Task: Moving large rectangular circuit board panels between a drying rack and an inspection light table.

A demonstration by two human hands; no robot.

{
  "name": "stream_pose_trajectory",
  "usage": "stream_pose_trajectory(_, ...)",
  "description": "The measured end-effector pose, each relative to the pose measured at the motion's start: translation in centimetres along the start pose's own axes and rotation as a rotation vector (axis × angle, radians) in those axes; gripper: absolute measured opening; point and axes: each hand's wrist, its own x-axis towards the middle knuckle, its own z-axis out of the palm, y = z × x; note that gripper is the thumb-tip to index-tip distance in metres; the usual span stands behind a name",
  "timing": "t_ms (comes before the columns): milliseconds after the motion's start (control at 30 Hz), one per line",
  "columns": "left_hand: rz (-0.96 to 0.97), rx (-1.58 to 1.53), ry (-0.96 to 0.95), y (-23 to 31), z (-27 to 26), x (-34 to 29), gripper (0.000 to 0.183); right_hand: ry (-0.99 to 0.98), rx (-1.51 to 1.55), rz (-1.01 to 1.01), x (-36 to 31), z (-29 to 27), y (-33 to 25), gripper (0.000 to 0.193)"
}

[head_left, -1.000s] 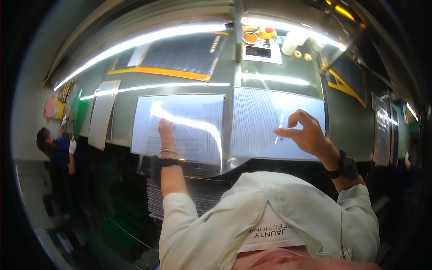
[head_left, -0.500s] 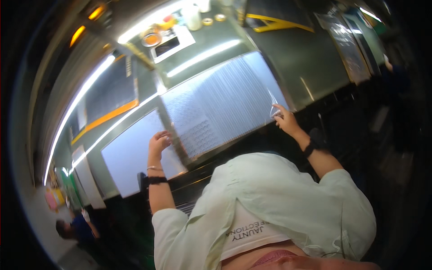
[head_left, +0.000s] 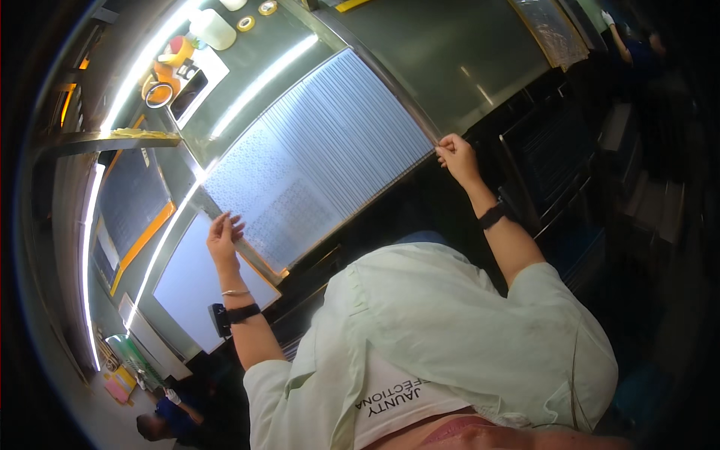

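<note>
A patterned see-through sheet (head_left: 341, 124) lies over a glowing panel set in the dark green bench top. Fine lines cross its right part and small shapes fill its left part. My right hand (head_left: 459, 159) pinches at the right near corner of this sheet, thumb against fingers. By its left edge is my left hand (head_left: 224, 238), fingers curled in; what they hold, if anything, is hidden.
Left of the sheet is a second, plain glowing panel (head_left: 202, 281). Beyond stand a white bottle (head_left: 213, 30), tape rolls (head_left: 245, 23) and a magnifier (head_left: 159, 94) by a white tray. A yellow-edged frame (head_left: 139, 202) lies at left. One co-worker (head_left: 176, 411) is at lower left, another (head_left: 637, 52) at far right.
The right near corner of the sheet was curled up at my right hand and now lies flatter. The sheet's lines now reach the panel's right edge. My view has turned.
</note>
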Motion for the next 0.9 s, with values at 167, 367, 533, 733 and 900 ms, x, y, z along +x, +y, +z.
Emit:
stream_pose_trajectory(167,-0.006,0.039,0.005,0.8,0.1,1.0,0.023,0.13,-0.35,-0.273,1.3,0.5,1.3,0.011)
stream_pose_trajectory(367,-0.01,0.048,0.028,0.9,0.3,1.1,0.022,0.148,-0.328,-0.272,1.8,0.9,1.8,0.015)
stream_pose_trajectory(533,-0.041,0.034,0.03,0.8,0.0,0.8,0.023,0.081,-0.294,-0.302,2.0,0.6,2.3,0.016)
stream_pose_trajectory(733,-0.116,0.039,-0.004,0.2,-0.1,1.0,0.026,0.108,-0.356,-0.362,1.6,0.8,2.0,0.018)
stream_pose_trajectory(900,-0.169,-0.012,-0.049,-1.4,-0.9,2.9,0.029,0.07,-0.317,-0.31,2.0,0.6,1.7,0.018)
